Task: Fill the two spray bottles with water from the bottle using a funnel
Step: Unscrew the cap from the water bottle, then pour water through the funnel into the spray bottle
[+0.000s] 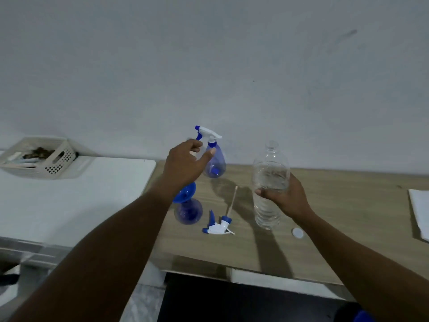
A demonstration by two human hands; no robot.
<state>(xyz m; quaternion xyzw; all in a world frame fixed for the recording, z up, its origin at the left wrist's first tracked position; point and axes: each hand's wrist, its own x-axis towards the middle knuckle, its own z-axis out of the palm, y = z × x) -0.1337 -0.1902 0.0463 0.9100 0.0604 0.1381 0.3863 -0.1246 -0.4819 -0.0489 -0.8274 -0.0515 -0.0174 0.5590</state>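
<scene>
A blue spray bottle with its white trigger head on stands at the back of the wooden table. My left hand hovers just in front of it, thumb and fingers spread, gripping nothing. Nearer me a second blue spray bottle stands with a blue funnel in its neck, partly hidden by my left wrist. Its trigger head lies beside it with the tube pointing away. My right hand grips the clear uncapped water bottle, which is upright and partly full.
The bottle's white cap lies on the table right of the water bottle. A white folded cloth or paper sits at the right edge. On the white surface to the left stands a perforated beige basket.
</scene>
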